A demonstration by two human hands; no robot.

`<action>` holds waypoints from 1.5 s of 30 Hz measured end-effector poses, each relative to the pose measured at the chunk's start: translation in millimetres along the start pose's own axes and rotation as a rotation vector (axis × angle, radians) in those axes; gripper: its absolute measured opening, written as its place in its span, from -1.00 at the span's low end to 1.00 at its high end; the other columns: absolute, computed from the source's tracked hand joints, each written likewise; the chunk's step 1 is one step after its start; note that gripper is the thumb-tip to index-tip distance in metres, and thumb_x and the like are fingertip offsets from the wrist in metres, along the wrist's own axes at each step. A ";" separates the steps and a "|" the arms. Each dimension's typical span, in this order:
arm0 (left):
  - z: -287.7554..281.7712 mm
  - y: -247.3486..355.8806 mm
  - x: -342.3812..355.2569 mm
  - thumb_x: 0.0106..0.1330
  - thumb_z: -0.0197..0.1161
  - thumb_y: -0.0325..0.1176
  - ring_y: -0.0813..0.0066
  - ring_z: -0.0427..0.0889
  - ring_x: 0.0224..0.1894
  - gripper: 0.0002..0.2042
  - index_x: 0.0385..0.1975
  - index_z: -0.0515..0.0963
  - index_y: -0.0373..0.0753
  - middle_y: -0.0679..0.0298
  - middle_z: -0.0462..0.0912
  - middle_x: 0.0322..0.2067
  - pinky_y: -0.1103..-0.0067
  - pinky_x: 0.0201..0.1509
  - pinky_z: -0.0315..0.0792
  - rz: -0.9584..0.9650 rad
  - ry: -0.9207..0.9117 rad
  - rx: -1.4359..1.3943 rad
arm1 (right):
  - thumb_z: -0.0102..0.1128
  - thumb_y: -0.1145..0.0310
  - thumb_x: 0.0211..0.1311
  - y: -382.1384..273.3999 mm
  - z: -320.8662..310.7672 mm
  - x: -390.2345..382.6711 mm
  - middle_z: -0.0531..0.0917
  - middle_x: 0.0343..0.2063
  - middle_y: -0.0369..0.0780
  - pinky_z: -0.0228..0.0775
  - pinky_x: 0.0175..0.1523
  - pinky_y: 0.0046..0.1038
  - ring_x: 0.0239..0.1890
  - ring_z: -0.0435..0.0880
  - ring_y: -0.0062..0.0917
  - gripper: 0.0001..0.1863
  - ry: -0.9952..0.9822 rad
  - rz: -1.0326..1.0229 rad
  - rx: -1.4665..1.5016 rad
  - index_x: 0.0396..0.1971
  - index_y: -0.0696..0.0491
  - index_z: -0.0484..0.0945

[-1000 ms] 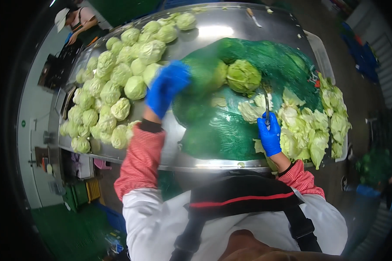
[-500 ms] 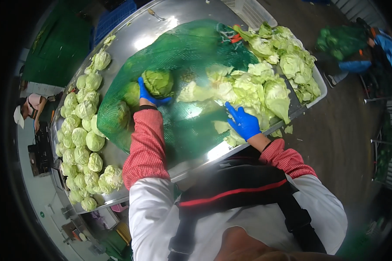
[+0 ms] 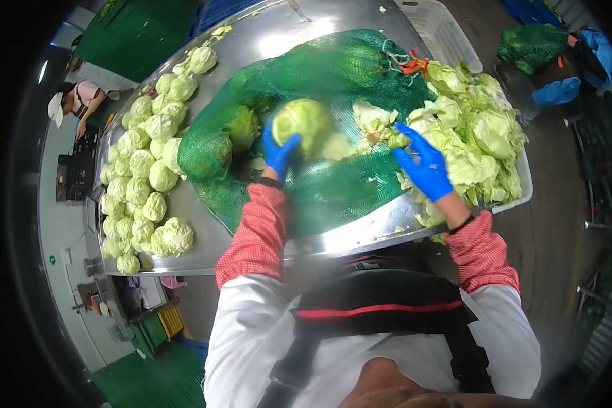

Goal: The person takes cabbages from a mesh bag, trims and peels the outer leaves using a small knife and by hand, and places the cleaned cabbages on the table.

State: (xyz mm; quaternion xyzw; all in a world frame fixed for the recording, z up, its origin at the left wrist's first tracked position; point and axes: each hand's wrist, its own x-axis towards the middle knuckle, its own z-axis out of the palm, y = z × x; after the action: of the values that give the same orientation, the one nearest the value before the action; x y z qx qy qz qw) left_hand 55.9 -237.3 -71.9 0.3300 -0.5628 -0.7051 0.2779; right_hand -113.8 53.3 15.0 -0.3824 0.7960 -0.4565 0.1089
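Observation:
My left hand (image 3: pixel 279 149), in a blue glove, grips the left side of a pale green cabbage (image 3: pixel 304 126). This cabbage is over a green mesh bag (image 3: pixel 333 200) spread on the metal table (image 3: pixel 353 19). Several darker cabbages, such as the one (image 3: pixel 242 129) left of my hand, lie at the bag's mouth or inside it. To the right, my right hand (image 3: pixel 425 165), also blue-gloved, is open with fingers spread, beside a heap of loose cabbage leaves (image 3: pixel 486 132). A torn leaf piece (image 3: pixel 374 122) rests on the mesh between my hands.
Trimmed cabbages (image 3: pixel 140 163) are lined up along the table's left side. A white crate (image 3: pixel 525 180) stands under the leaves, another (image 3: pixel 449 27) at the far right. A knife-like tool (image 3: pixel 298 9) lies at the far edge. Another person (image 3: pixel 81 109) works at the left.
My left hand has moved right with a cabbage, out from among those in the bag. My right hand has shifted right, toward the leaf heap. The whole view has turned somewhat.

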 end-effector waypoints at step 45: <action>97.7 29.3 -89.8 -0.33 0.48 -0.05 0.02 0.23 0.05 -0.04 0.13 0.15 -0.32 -0.06 0.22 -0.02 0.31 0.17 0.17 0.360 -0.288 0.994 | -0.08 0.13 0.16 15.5 56.7 -25.7 0.56 -0.23 -0.08 0.41 -0.09 -0.33 -0.17 0.56 -0.22 -0.66 -0.456 0.200 -0.348 -0.16 0.01 0.43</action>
State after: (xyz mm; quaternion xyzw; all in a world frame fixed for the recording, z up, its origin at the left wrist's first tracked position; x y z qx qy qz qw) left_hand 36.8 -115.3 -15.0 0.2200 -0.9082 -0.3335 0.1250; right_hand -74.5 39.5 -33.7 -0.4074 0.8510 -0.2029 0.2620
